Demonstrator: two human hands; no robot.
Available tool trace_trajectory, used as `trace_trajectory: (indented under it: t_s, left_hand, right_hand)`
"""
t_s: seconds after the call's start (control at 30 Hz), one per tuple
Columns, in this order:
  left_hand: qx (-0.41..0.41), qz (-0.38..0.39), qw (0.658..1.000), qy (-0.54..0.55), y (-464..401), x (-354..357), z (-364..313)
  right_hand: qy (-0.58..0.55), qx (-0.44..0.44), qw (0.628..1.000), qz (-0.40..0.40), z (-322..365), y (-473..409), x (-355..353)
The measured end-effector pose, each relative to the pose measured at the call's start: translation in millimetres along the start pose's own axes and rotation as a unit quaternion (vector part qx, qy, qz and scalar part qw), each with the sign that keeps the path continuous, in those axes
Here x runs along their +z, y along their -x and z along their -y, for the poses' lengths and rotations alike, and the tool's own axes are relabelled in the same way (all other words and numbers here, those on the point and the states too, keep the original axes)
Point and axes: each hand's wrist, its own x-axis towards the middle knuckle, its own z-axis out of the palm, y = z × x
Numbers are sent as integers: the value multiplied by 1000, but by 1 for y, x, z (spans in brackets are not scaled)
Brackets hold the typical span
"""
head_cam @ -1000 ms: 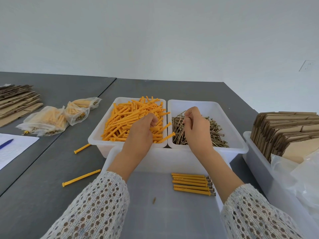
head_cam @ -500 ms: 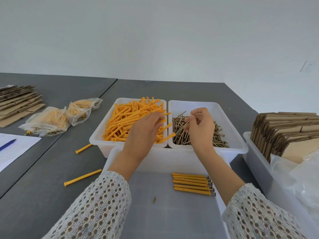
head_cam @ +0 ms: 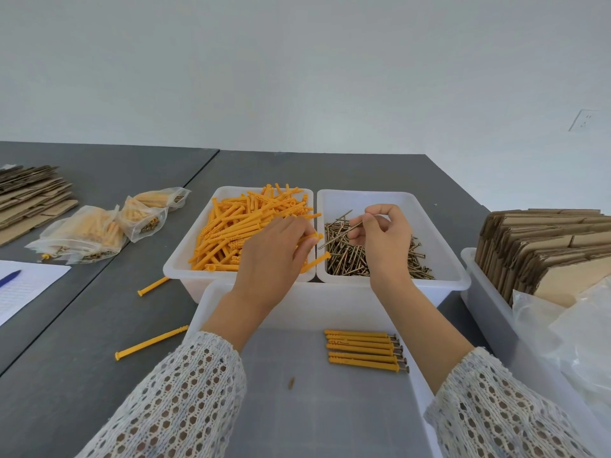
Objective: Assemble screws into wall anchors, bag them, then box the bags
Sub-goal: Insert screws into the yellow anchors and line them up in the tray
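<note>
A plain pale wall (head_cam: 297, 67) with 1 white socket (head_cam: 585, 120) rises behind 2 abutting dark grey tables (head_cam: 82, 325).

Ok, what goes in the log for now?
right hand: pinches screw | left hand: on anchors | finished: five anchors in tray

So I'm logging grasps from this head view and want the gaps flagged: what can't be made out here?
- Left hand: its fingertips are hidden by its own back, so any grip on an anchor in the anchor bin is unclear.
- Sealed bags: the contents are blurred by plastic and too small to count.
- Paper sheet: it is cut off by the left edge.
</note>
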Motion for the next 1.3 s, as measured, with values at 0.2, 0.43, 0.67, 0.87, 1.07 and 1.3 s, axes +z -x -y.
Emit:
trace_trajectory:
  t_s: [0.2,0.43,0.67,0.87,1.07,1.3]
  left_hand:
    - [-4,15,1000,4,1,2,-6]
    - [-13,17,1000,9,2,3,-11]
    - [-53,36,998,10,2,4,-4]
    - [-72,66,995,8,3,6,-1]
    - [-58,77,995,18,4,4,-5]
    - [-116,65,988,72,3,8,-7]
  right_hand:
    - [-8,-2,1000,21,0,4,5]
    - [-6,6,998,62,-2,8,11]
    - [-123,88,988,-15,-2,-2,-1]
    - [-121,90,989,-9,-4,-1,1]
    - [-92,72,992,49,-2,4,5]
    - [-9,50,981,187,2,8,6]
